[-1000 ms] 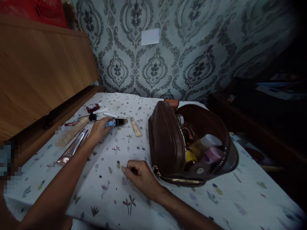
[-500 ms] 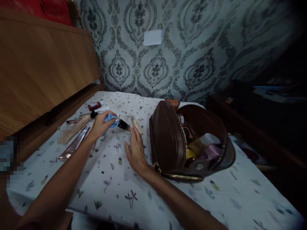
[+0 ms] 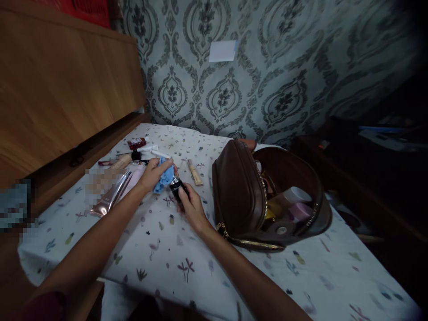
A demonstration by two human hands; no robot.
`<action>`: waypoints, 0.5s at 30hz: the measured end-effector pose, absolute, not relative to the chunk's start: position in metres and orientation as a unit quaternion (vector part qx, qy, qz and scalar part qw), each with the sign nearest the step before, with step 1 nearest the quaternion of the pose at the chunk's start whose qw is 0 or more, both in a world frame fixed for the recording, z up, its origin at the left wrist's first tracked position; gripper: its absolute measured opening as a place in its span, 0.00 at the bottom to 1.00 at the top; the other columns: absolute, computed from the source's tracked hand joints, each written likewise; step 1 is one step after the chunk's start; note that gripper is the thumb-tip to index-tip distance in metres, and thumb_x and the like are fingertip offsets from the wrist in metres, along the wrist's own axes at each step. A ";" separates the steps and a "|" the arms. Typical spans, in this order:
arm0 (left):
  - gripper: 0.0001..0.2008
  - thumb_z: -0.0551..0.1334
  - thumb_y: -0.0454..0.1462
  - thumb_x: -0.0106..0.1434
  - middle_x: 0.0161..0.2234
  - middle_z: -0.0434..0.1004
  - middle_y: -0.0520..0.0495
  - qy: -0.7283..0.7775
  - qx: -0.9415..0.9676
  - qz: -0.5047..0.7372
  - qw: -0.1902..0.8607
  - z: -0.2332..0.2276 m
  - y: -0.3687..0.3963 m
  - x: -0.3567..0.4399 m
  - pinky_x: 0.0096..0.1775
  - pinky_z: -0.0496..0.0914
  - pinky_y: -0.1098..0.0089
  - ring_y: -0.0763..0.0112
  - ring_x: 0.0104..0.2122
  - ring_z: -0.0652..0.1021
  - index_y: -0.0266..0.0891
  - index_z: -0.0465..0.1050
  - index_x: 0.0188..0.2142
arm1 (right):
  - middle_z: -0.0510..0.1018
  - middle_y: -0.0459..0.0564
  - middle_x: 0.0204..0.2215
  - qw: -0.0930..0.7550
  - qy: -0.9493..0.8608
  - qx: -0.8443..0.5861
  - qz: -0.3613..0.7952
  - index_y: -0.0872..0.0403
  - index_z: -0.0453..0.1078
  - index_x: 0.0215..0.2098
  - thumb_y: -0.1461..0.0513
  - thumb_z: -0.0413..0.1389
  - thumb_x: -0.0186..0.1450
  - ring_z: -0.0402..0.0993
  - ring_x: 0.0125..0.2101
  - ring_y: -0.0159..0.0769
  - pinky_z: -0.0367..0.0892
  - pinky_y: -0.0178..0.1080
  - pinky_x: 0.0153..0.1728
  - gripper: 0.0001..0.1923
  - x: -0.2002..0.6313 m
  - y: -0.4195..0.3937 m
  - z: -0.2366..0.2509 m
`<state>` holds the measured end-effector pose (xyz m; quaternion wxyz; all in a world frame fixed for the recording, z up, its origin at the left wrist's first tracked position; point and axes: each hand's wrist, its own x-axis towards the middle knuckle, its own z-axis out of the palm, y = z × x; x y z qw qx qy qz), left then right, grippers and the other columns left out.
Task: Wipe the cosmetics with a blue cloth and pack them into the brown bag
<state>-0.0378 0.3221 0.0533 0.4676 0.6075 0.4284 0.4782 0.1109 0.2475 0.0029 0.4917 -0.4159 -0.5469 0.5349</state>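
Observation:
My left hand (image 3: 151,176) is closed on a crumpled blue cloth (image 3: 164,178), which it presses around the silver end of a black cosmetic tube (image 3: 176,189). With fingers wrapped round the tube's dark lower part, my right hand (image 3: 194,207) grips it, thumb on top. Pale lettering shows on the tube, too small to read. Just beyond my right hand lies a small beige tube (image 3: 194,173). Left of my left hand rest a shiny rose-coloured tube (image 3: 109,198), a beige tube (image 3: 120,164) and a small red bottle (image 3: 137,142).
A brown leather bag (image 3: 236,196) stands unzipped on the right, with several bottles inside, one with a purple cap (image 3: 300,211). The patterned white tablecloth (image 3: 157,267) covers the table. A wooden cabinet (image 3: 67,80) borders the left, and the patterned wall (image 3: 227,89) the back.
My right hand has moved from touching the tube's tip with spread fingers to gripping its body. The tube and cloth are nearer to me and tilted more downward. The view has shifted slightly.

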 end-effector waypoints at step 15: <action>0.19 0.67 0.47 0.54 0.34 0.81 0.45 0.339 0.592 0.454 0.573 0.054 0.318 -0.040 0.35 0.72 0.70 0.67 0.31 0.79 0.35 0.77 0.38 | 0.71 0.38 0.19 0.502 -0.331 -0.341 0.723 0.52 0.61 0.35 0.42 0.67 0.50 0.55 0.13 0.20 0.43 0.26 0.13 0.30 0.115 0.241 0.017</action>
